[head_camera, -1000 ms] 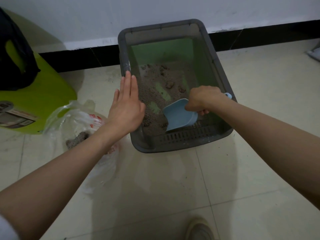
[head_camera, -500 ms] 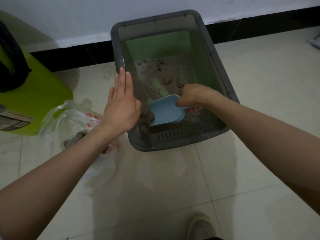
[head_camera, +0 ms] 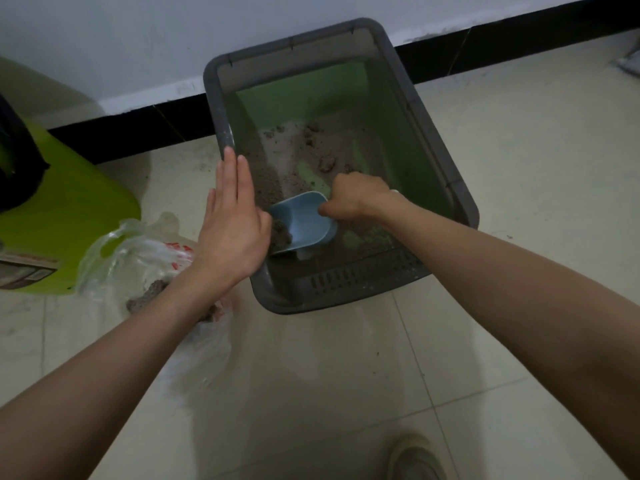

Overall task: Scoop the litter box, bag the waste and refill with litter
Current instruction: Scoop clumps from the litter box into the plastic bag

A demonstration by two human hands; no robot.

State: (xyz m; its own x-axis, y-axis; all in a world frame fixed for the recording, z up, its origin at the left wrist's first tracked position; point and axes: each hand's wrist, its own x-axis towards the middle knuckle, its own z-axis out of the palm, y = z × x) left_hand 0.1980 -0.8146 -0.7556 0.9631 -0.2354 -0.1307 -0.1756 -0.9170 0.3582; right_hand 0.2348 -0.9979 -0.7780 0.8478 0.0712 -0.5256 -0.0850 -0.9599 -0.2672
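Observation:
A grey litter box (head_camera: 436, 143) with a green inner floor stands on the tiled floor against the wall. Grey-brown litter (head_camera: 277, 168) with clumps lies mostly on its left and middle. My right hand (head_camera: 356, 197) grips the handle of a light blue scoop (head_camera: 304, 221), whose mouth points left into a dark clump by the left wall. My left hand (head_camera: 230, 216) rests flat with straight fingers on the box's left rim. A clear plastic bag (head_camera: 138, 261) holding scooped clumps lies on the floor left of the box.
A lime-green container (head_camera: 65, 216) with a label stands at the left, something black on top of it. A black skirting strip runs along the wall behind the box. My shoe (head_camera: 414, 457) shows at the bottom edge.
The scoop has slid left along the box floor, from the middle near the front to the left wall, and now holds a clump. My left hand stays on the rim.

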